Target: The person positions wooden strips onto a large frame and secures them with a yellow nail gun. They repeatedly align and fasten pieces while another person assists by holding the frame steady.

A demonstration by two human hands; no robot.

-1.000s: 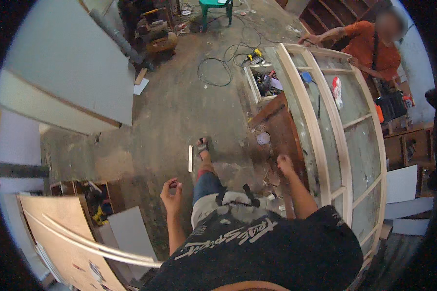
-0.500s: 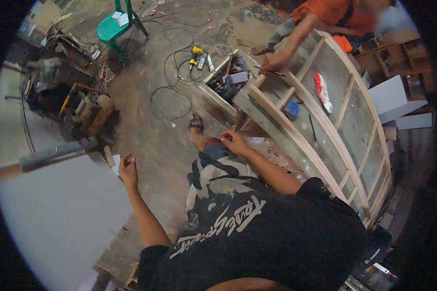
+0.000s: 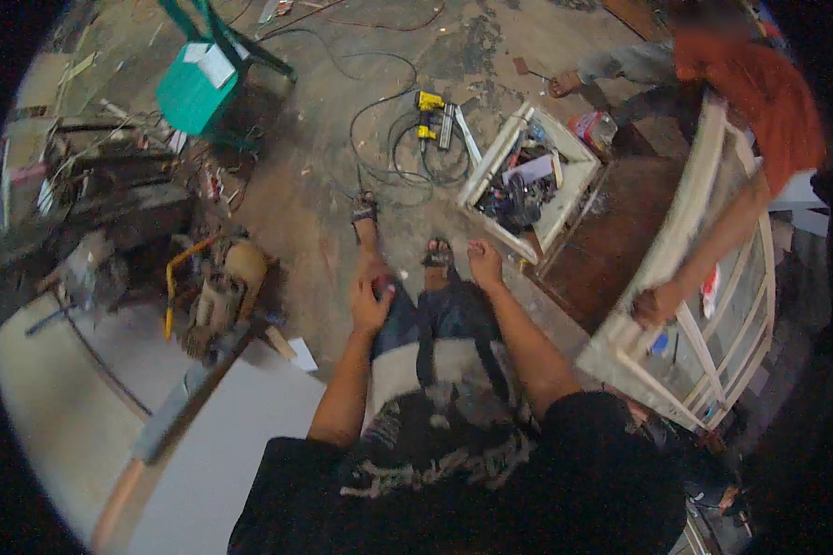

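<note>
My left hand [image 3: 370, 301] hangs over my left thigh, with its thumb apart from its fingers and nothing seen in it. Above my right thigh is my right hand [image 3: 485, 263], loosely closed and slightly blurred, with no object visible in it. Ahead of it stands a whitish wooden box [image 3: 472, 190] filled with tools and odds and ends. On the right, a co-worker's hand [image 3: 657, 303] grips the near end of a curved wooden frame [image 3: 703, 185] with crossbars. Neither of my hands touches the box or the frame.
Ahead on the floor lie a yellow power tool [image 3: 429, 104] and a looped dark hose [image 3: 361, 120]. A green plastic chair [image 3: 190, 97] stands far left. Nearer are a machine with a yellow handle [image 3: 171, 287] and a large white board [image 3: 236, 435]. A brown panel [image 3: 620, 231] lies right.
My view has turned right, and my hands have come closer together over my legs. The co-worker has moved nearer along the frame, which now lies farther right at a different angle.
</note>
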